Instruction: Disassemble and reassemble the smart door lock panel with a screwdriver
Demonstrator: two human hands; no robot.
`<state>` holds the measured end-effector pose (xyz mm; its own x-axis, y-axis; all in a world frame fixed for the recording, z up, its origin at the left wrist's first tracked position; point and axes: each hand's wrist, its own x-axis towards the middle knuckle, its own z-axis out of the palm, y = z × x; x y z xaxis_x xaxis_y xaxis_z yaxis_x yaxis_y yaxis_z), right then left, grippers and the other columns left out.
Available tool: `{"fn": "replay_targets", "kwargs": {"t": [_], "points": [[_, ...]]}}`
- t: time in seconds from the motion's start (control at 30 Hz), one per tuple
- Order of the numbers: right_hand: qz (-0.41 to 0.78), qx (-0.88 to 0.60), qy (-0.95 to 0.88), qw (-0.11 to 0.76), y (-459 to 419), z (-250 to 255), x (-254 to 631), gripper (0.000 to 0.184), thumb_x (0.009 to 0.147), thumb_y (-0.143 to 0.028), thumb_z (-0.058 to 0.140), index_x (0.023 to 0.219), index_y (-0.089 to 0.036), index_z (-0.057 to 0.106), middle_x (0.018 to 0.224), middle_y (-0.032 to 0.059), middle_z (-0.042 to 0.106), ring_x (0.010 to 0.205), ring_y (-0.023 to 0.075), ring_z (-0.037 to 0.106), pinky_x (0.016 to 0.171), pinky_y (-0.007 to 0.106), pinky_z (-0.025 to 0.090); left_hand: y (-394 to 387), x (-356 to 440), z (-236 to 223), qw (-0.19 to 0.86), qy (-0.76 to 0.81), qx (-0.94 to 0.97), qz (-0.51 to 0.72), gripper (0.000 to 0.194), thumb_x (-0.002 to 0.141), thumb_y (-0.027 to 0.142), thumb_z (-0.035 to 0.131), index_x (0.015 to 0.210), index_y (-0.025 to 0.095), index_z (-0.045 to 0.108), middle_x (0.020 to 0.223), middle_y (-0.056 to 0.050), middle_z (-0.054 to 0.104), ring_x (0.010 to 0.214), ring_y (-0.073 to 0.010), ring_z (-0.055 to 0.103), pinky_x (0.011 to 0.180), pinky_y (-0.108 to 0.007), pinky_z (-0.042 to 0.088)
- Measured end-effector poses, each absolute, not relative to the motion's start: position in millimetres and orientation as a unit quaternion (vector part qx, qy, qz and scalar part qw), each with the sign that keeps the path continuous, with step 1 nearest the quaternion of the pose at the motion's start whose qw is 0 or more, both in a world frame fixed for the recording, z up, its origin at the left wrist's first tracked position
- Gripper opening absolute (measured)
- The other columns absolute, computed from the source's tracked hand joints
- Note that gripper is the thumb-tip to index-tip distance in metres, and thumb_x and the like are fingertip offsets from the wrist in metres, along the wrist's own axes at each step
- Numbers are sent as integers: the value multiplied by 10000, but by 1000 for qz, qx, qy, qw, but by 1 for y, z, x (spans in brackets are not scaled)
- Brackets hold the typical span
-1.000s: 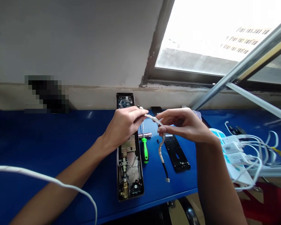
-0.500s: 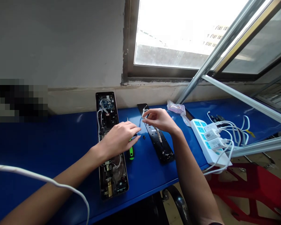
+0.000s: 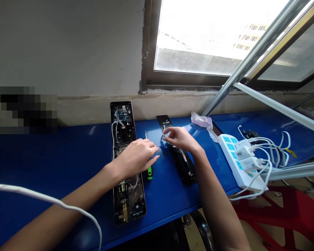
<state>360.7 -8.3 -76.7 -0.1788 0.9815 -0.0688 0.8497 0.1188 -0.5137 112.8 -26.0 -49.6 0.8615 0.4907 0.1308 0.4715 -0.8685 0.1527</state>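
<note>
My left hand (image 3: 137, 155) is held over a long black housing (image 3: 143, 195) full of circuit boards, wires and brass parts. Its fingers point right, the thumb stands apart, and nothing shows in its grasp. Partly under that hand lies a screwdriver (image 3: 150, 172) with a green and black handle. My right hand (image 3: 181, 137) is above a narrow black panel (image 3: 187, 174), thumb and fingertips pinched together on what looks like the end of a thin white cable (image 3: 164, 128). A thicker wrapped section of cable (image 3: 183, 155) runs along the panel below that hand.
Small dark screws (image 3: 164, 153) lie between housing and panel. A plastic packet (image 3: 201, 120) sits near the wall. To the right is a white power strip (image 3: 240, 167) with chargers and cords. A metal frame (image 3: 279, 104) crosses the right side; a red stool (image 3: 277, 216) stands below.
The whole view has shifted slightly, moving the scene rightward. My right hand's fingertips have come a little lower over the panel. My left hand stays over the housing and screwdriver.
</note>
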Motion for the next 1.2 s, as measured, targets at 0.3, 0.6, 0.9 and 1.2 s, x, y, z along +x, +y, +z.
{"fn": "replay_targets", "kwargs": {"t": [0.3, 0.6, 0.9, 1.2], "points": [[143, -621, -739, 216, -23, -27, 333, 226, 947, -377, 652, 1097, -230, 735, 954, 59, 766, 795, 178, 680, 706, 314, 492, -11, 86, -19, 162, 210, 956, 125, 241, 1036, 268, 558, 1053, 183, 782, 990, -73, 748, 864, -190, 690, 762, -309, 519], [205, -561, -774, 212, -1, 0, 270, 190, 910, -392, 660, 834, -228, 605, 795, 9, 742, 700, 152, 681, 607, 272, 470, 11, 21, 17, 208, 424, 881, 33, 234, 947, 386, 600, 800, 209, 640, 637, 11, 597, 537, -131, 478, 518, -270, 332], [309, -557, -757, 146, 33, -14, 240, 208, 774, -176, 628, 738, -238, 433, 551, -16, 691, 507, 187, 710, 490, 258, 512, 14, 9, 17, 230, 444, 866, -8, 76, 874, 295, 597, 852, 223, 607, 688, 6, 631, 534, -137, 499, 498, -261, 332], [333, -568, -738, 147, 32, -14, 230, 243, 725, -100, 590, 760, -255, 406, 458, -31, 638, 462, 211, 691, 484, 263, 459, 17, 9, 10, 223, 435, 872, 3, 94, 842, 244, 591, 757, 210, 612, 630, 7, 617, 490, -127, 483, 476, -269, 317]]}}
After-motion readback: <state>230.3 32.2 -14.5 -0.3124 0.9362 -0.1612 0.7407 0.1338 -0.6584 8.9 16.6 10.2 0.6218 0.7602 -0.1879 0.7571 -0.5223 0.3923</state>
